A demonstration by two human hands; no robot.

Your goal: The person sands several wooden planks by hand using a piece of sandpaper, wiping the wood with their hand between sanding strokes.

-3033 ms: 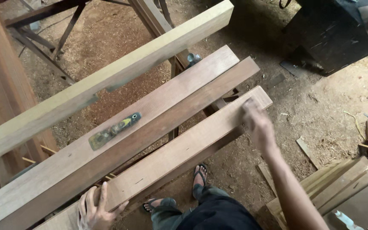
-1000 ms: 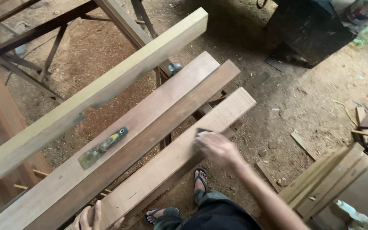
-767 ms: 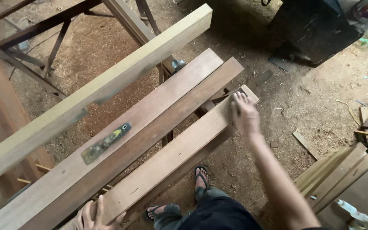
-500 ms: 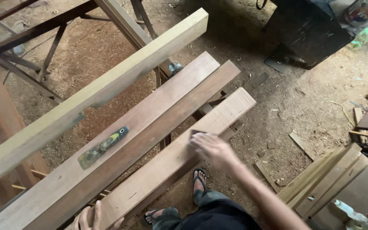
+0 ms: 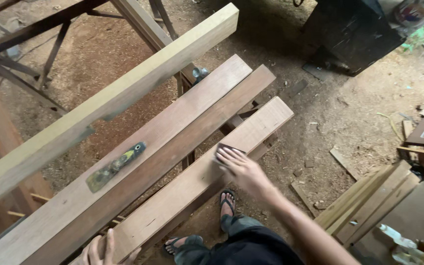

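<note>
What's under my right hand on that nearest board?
A dark sanding pad shows beyond the fingers of the right hand, pressed flat on the nearest board. The rest is covered by the hand.

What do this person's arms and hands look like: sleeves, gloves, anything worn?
Both hands are bare, with no gloves, rings or watch visible. The right hand leads into a bare forearm with no sleeve in view. Only the fingers of the left hand show at the bottom edge, so its arm cannot be judged.

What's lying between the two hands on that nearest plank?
Nothing: in the head view, the plank runs bare from the left hand at its near end to the right hand pressing a dark sanding pad.
</note>
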